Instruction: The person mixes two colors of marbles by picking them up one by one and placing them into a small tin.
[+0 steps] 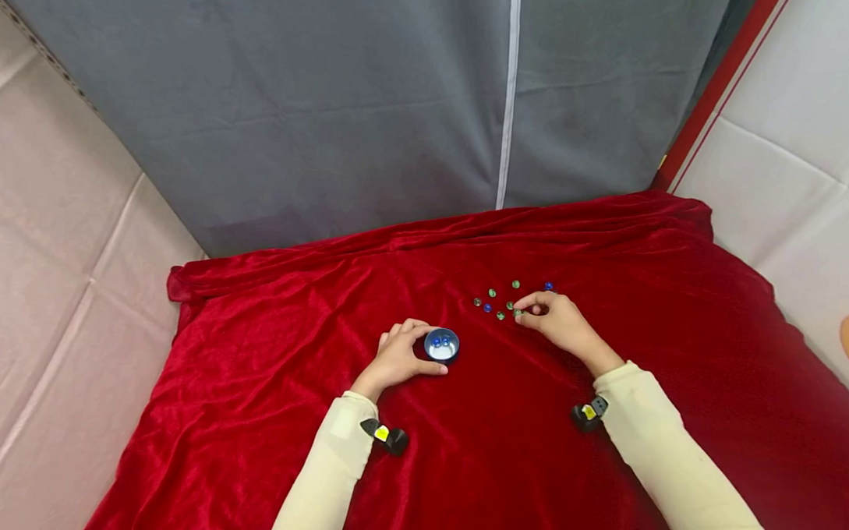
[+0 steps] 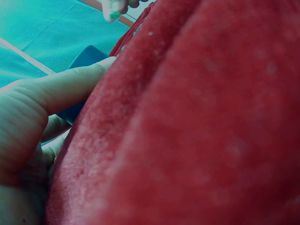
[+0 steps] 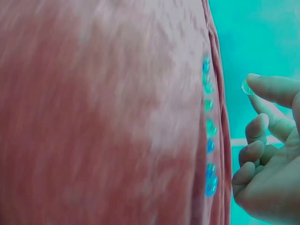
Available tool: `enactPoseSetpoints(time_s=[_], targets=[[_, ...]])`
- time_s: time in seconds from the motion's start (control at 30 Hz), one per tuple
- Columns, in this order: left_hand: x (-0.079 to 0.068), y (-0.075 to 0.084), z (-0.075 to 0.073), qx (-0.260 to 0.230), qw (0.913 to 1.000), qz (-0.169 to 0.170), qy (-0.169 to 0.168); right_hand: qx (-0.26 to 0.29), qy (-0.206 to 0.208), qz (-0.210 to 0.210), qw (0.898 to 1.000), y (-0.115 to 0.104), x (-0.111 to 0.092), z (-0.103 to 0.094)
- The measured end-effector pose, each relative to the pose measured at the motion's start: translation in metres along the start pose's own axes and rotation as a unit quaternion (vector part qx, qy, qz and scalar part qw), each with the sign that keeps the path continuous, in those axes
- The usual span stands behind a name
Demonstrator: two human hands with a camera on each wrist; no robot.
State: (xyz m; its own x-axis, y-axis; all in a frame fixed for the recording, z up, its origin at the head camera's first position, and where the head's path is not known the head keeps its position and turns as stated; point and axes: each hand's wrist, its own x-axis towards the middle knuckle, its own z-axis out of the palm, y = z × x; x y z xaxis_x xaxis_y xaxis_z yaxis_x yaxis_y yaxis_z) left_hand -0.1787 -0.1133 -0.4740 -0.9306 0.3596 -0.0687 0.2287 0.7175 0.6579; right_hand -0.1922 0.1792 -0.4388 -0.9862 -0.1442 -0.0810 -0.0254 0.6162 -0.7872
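My left hand (image 1: pixel 396 359) holds a small blue cup (image 1: pixel 441 357), thumb on the near side and fingers on the far side. Two blue marbles lie inside it. In the left wrist view the thumb crosses the cup (image 2: pixel 89 55), hiding part of it. Between thumb and forefinger, my right hand (image 1: pixel 561 323) pinches a clear green marble (image 1: pixel 517 313). The right wrist view shows this marble (image 3: pixel 245 87) held up off the cloth, the other fingers curled. Around the right fingertips lie loose green marbles (image 1: pixel 491 293) and blue marbles (image 1: pixel 488 308).
A wrinkled red velvet cloth (image 1: pixel 309 354) covers the table. Behind it hangs a grey curtain (image 1: pixel 366 122), with pale walls at left and right. One blue marble (image 1: pixel 548 286) lies just beyond the right hand.
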Motion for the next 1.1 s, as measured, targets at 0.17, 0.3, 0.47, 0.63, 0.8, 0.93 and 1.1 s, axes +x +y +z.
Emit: enactPoseSetpoints(time_s=[0.17,0.3,0.47,0.63,0.8,0.93,1.1], targets=[[-0.001,-0.001,0.0,0.0,1.0,-0.004,-0.001,0.005,-0.01,-0.023,1.0,-0.017,0.003,0.014],[0.0,0.0,0.0,-0.002,1.0,-0.006,-0.001,0.014,-0.021,-0.04,0.999,-0.032,0.004,0.027],[0.001,0.002,-0.002,0.0,1.0,-0.009,-0.004,0.025,-0.044,-0.048,0.998,-0.044,0.005,0.042],[0.001,0.004,-0.002,0.002,0.9998,-0.012,-0.015,0.023,-0.051,-0.061,0.997,-0.051,0.006,0.055],[0.002,0.003,-0.001,0.001,0.9998,-0.015,-0.016,0.016,-0.056,-0.066,0.996,-0.057,0.007,0.067],[0.001,0.002,-0.002,0.003,0.9998,-0.016,-0.015,0.013,-0.063,-0.075,0.995,-0.06,0.006,0.073],[0.001,0.001,-0.002,0.004,0.9998,-0.012,-0.014,0.013,-0.065,-0.083,0.994,-0.059,0.006,0.081]])
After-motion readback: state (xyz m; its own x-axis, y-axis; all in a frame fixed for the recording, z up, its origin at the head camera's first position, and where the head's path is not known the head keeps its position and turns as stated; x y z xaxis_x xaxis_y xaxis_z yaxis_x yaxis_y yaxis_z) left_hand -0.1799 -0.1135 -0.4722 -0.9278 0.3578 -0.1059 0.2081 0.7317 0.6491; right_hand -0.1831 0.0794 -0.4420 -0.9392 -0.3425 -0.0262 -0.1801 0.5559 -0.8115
